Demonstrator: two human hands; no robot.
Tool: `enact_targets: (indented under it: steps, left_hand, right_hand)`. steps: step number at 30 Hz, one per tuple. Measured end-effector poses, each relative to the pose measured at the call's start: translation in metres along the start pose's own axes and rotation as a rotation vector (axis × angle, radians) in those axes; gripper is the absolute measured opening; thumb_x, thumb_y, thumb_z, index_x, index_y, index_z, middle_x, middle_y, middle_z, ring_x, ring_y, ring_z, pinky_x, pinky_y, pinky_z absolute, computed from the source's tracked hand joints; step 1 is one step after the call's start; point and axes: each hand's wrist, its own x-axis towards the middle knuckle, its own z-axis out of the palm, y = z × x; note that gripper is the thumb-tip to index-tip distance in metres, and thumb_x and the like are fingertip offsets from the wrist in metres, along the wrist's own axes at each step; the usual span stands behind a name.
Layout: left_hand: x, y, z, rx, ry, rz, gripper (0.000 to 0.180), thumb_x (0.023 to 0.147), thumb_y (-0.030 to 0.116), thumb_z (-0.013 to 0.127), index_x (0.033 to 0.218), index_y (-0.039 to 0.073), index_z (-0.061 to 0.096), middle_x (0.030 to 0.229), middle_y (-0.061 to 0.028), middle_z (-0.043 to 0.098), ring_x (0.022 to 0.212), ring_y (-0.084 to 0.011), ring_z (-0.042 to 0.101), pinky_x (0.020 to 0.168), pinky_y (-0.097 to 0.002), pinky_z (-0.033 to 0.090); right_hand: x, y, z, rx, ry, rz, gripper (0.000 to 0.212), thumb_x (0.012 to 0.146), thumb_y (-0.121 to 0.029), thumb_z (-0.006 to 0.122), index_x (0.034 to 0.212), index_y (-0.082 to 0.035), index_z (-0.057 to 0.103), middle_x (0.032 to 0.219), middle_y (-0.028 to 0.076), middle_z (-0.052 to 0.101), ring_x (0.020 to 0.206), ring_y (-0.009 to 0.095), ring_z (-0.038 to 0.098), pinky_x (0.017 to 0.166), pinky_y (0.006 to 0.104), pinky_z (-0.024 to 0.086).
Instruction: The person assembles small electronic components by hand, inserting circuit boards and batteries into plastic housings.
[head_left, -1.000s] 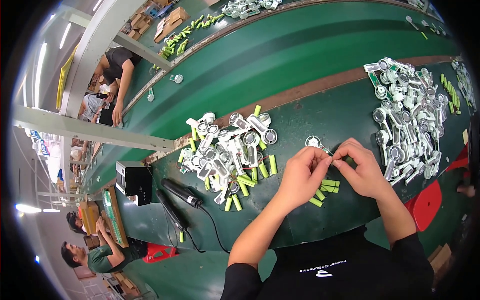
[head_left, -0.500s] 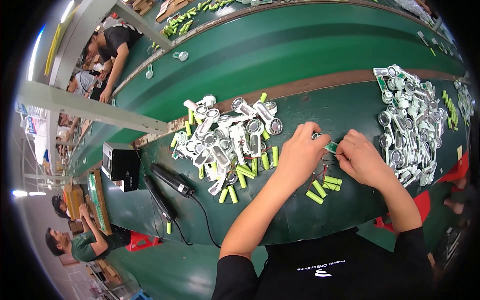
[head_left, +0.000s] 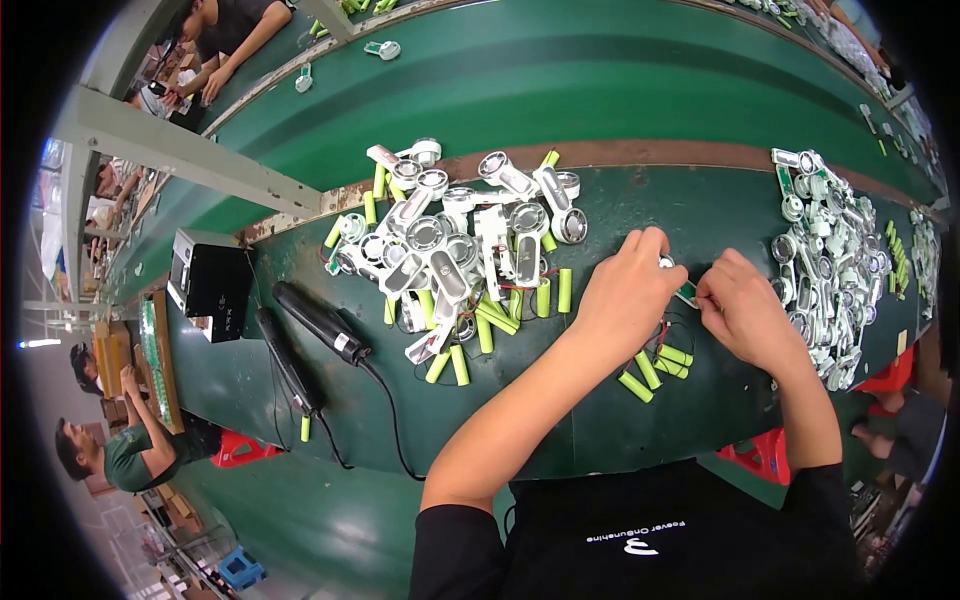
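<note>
Between my two hands is a small white handheld fan body with a strip of green circuit board in it. My left hand pinches its round end, which the fingers mostly cover. At the other end my right hand is closed, its thumb and fingertips pressed on the edge of the piece. Thin red and black wires hang below it. Several light-green battery cells lie on the bench just under my hands, beside those wires.
Left of my hands spreads a heap of white fan bodies with green cells; another heap lies to the right. Two black corded tools and a black box stand further left. A green conveyor belt runs beyond the bench; co-workers sit around.
The whole view has shifted and turned slightly. My hands stay together at the fan body, which is tilted so less of its green board shows.
</note>
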Motion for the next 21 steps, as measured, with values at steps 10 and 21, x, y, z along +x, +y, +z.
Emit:
enact_targets:
  steps: [10,21]
  left_hand:
    - [0.001,0.0,0.0,-0.016,0.002,0.004,0.012,0.087,0.006,0.083,0.097,0.005,0.079,0.123,-0.0158,0.064,0.117,-0.0337,0.068,0.082,-0.0456,0.062]
    - [-0.001,-0.002,0.001,-0.029,0.001,-0.005,0.009,0.089,0.006,0.081,0.097,0.005,0.079,0.122,-0.0154,0.063,0.116,-0.0337,0.068,0.083,-0.0469,0.062]
  right_hand:
    - [0.009,-0.009,-0.008,-0.154,-0.111,-0.067,0.014,0.082,0.001,0.074,0.091,0.0,0.063,0.094,0.017,0.064,0.099,0.04,0.061,0.09,0.0491,0.053]
    - [0.025,-0.009,-0.017,-0.261,-0.296,-0.118,0.016,0.081,-0.002,0.076,0.094,0.001,0.066,0.1,0.018,0.068,0.106,0.038,0.062,0.095,0.0479,0.054]
